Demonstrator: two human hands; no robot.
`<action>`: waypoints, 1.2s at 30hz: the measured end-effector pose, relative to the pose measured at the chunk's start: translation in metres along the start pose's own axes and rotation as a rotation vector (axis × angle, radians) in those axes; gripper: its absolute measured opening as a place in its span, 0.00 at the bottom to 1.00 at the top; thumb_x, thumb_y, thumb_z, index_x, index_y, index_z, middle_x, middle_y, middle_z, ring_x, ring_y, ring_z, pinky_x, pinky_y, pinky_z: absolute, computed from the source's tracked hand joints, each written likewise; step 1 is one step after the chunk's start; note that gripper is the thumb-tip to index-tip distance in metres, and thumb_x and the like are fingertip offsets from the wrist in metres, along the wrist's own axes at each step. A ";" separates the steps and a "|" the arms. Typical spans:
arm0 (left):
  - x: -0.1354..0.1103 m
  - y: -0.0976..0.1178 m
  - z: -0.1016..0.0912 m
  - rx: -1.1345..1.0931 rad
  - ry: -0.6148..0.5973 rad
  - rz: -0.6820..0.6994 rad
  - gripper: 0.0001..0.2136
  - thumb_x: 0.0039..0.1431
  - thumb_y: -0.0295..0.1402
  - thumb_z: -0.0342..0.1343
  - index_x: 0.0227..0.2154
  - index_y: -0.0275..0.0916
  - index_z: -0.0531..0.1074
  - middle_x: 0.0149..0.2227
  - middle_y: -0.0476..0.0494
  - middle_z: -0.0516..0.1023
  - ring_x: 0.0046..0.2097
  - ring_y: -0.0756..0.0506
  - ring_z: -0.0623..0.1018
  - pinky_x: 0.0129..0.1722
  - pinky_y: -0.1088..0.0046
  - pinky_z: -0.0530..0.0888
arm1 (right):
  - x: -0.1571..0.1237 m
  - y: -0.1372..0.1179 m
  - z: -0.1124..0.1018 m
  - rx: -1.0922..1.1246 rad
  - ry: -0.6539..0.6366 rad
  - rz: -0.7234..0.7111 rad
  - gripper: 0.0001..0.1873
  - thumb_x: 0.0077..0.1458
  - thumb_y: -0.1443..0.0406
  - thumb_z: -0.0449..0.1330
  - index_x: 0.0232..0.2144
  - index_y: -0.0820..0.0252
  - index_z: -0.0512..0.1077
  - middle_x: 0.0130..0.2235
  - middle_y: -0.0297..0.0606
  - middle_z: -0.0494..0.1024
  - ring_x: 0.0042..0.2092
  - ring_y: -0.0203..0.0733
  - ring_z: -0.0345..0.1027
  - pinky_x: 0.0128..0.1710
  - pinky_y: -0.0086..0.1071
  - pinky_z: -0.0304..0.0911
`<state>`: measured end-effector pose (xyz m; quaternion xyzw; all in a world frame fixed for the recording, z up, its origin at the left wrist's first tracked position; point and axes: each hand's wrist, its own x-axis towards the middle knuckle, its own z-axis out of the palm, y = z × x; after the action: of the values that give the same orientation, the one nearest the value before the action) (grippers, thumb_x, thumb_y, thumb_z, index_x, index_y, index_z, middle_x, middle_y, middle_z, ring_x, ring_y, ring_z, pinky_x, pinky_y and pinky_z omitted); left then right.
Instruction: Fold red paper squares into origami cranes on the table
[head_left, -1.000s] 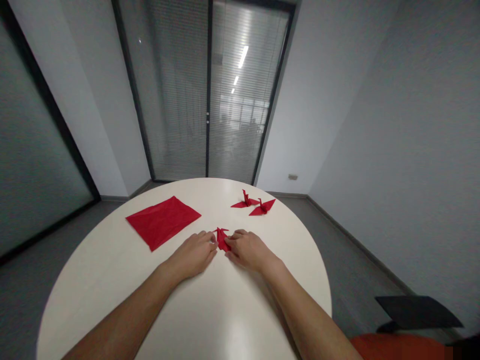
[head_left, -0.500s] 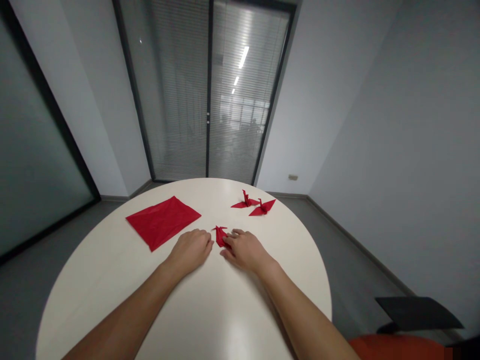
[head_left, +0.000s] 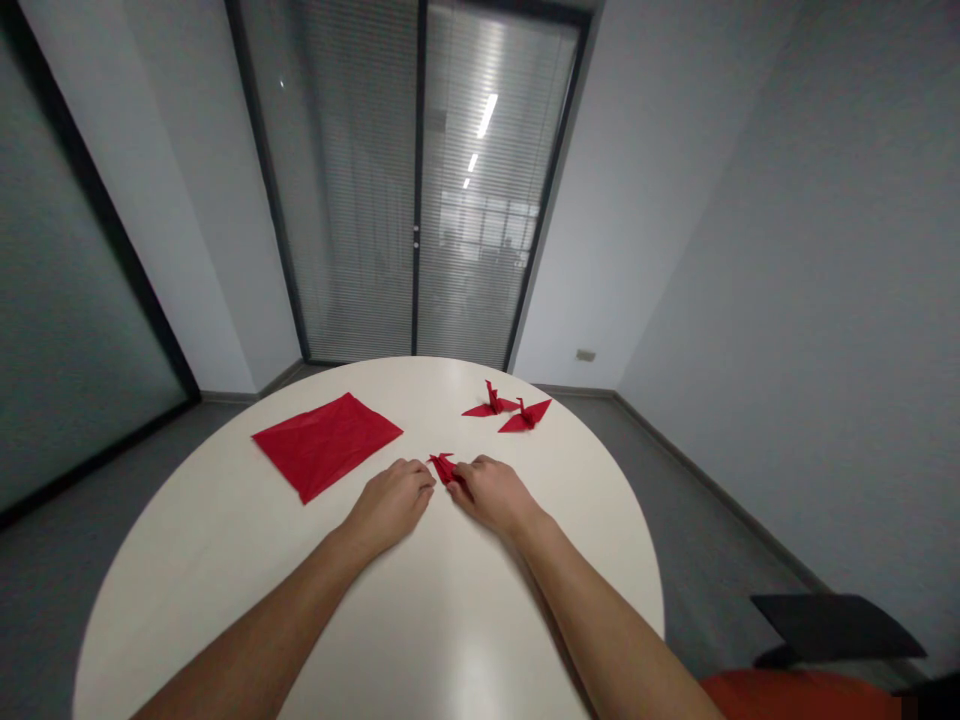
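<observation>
- Your left hand (head_left: 394,500) lay loosely curled beside the folded red paper (head_left: 446,467).
- Your right hand (head_left: 491,492) covered it; pinch or press unclear.
- Crease wanted flat, even pressure.

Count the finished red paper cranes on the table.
2. Left crane and right crane sit side by side at the table's far side. The folded piece between left hand and right hand is partly hidden.
</observation>
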<state>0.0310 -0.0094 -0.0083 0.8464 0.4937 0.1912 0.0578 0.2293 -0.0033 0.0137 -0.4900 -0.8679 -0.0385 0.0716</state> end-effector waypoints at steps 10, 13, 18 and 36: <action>0.001 -0.002 0.016 -0.115 0.100 -0.055 0.14 0.66 0.33 0.51 0.49 0.40 0.77 0.51 0.41 0.78 0.53 0.40 0.74 0.54 0.62 0.70 | 0.000 0.014 0.008 0.162 0.062 0.076 0.26 0.63 0.70 0.49 0.63 0.64 0.59 0.50 0.51 0.79 0.48 0.49 0.75 0.46 0.35 0.64; 0.002 0.001 0.017 -0.141 0.131 -0.095 0.13 0.65 0.33 0.52 0.47 0.39 0.77 0.49 0.41 0.79 0.52 0.40 0.75 0.54 0.62 0.70 | 0.001 0.014 0.008 0.215 0.086 0.122 0.29 0.62 0.70 0.50 0.65 0.64 0.57 0.50 0.51 0.79 0.48 0.49 0.75 0.46 0.35 0.64; 0.003 0.006 0.019 -0.229 0.165 -0.125 0.13 0.63 0.35 0.54 0.47 0.40 0.77 0.49 0.41 0.80 0.51 0.39 0.75 0.54 0.62 0.69 | 0.002 0.016 0.012 0.392 0.147 0.146 0.30 0.62 0.71 0.49 0.65 0.63 0.55 0.48 0.49 0.79 0.46 0.47 0.74 0.46 0.35 0.64; 0.016 0.008 0.027 -1.053 0.260 -0.413 0.29 0.51 0.42 0.63 0.53 0.31 0.65 0.35 0.40 0.83 0.39 0.41 0.82 0.42 0.65 0.74 | 0.014 0.010 0.038 1.121 0.347 0.132 0.16 0.60 0.64 0.53 0.49 0.62 0.68 0.40 0.39 0.77 0.36 0.37 0.70 0.37 0.31 0.66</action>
<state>0.0548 0.0022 -0.0265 0.5591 0.4903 0.4982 0.4458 0.2276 0.0193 -0.0212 -0.4169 -0.6992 0.3508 0.4628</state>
